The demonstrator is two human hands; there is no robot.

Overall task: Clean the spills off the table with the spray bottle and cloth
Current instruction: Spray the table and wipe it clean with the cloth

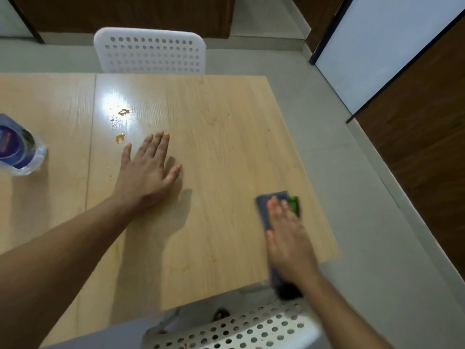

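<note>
Nearest on the right of the counter [214, 222], the right hand [286, 243] presses flat on the cloth [270, 205]; the left hand [146, 170] lies flat, fingers straight, holding nothing, before orange spills [123, 112]; bottle [18, 147] far left.

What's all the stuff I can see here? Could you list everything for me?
table: one, light wood, fills the middle of the view
spills: a few, orange, far left-centre of the table, beyond the left hand's fingers
cloth: one, grey-blue with a green patch, near right part of the table, under the right hand
bottle: one, clear with a blue label, left edge of the table; its top is cut off
chairs: two, white with holes, one at the far side, one at the near side
left hand: flat on the table, fingers straight
right hand: presses on the cloth, blurred
</note>
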